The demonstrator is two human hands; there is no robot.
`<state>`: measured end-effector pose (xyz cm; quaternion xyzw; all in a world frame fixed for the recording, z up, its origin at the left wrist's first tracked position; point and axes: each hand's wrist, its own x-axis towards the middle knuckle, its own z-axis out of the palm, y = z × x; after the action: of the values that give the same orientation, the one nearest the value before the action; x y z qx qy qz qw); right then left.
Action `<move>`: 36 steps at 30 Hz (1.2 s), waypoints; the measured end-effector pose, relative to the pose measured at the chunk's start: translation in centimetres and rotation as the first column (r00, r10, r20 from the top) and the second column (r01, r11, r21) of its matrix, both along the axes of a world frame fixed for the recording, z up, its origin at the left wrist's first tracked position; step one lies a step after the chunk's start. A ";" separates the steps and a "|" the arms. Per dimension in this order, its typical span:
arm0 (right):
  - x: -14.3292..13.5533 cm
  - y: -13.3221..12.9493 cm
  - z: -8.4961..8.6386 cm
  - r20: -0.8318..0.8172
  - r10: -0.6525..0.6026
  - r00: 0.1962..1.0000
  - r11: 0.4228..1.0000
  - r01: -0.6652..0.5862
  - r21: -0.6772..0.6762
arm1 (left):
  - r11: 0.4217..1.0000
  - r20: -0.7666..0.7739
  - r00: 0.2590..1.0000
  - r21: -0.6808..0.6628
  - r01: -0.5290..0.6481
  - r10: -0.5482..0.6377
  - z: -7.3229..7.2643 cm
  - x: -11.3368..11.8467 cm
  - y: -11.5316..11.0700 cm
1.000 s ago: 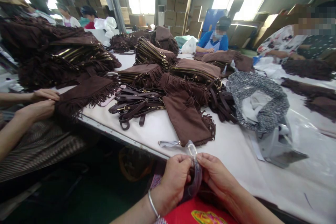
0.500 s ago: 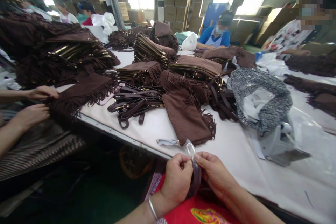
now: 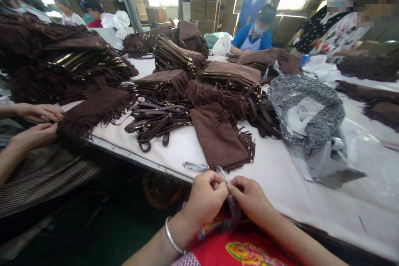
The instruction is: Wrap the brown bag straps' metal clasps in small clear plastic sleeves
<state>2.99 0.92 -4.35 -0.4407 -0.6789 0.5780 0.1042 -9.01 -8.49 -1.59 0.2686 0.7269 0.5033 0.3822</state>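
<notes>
Just over the table's front edge, my left hand (image 3: 208,194) and my right hand (image 3: 251,197) are closed in pinches, close together, on a dark strap (image 3: 233,212). Thin plastic wrap (image 3: 220,171) sticks up above the fingertips; the metal clasp is mostly hidden by them. The strap loops down below my hands. Right behind them a brown fringed bag (image 3: 220,137) lies flat, with a wrapped zipper pull (image 3: 195,166) at its near corner. To the left of this bag sits a heap of dark straps (image 3: 160,122) with gold hardware.
Stacked brown bags (image 3: 230,72) stand farther back on the white table (image 3: 274,174). A grey knitted piece (image 3: 324,87) sits over a plastic container at right. At left, a co-worker's hands (image 3: 37,129) hold another fringed bag (image 3: 96,106). Other people work across the table.
My hands have shifted slightly, and my fingers now cover the clasp that showed before. The view has moved a little. The co-worker's hands at left have changed their hold slightly.
</notes>
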 end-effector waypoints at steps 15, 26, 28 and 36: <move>0.5 -0.6 -0.4 -0.179 -0.103 0.978 0.937 0.035 -0.347 | 0.998 0.229 0.973 -0.065 -0.009 0.023 -1.8 1.0 -1.6; 0.3 -0.7 -0.5 -0.106 -0.001 0.994 0.994 -0.011 -0.109 | 0.992 0.173 0.980 -0.097 -0.079 0.094 -1.4 1.1 -0.8; 0.2 -0.7 -0.5 -0.101 0.006 0.995 0.995 -0.017 -0.103 | 0.990 0.236 0.964 -0.099 -0.102 0.123 -1.3 1.3 -0.7; -0.1 -0.5 -0.1 -0.068 0.026 0.997 0.999 -0.029 -0.038 | 0.991 0.295 0.946 -0.038 -0.132 0.137 -2.2 1.8 -0.7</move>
<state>2.89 0.44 -4.44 -0.4135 -0.6696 0.6069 0.1107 -7.18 -9.20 -3.80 0.1365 0.6822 0.5565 0.4542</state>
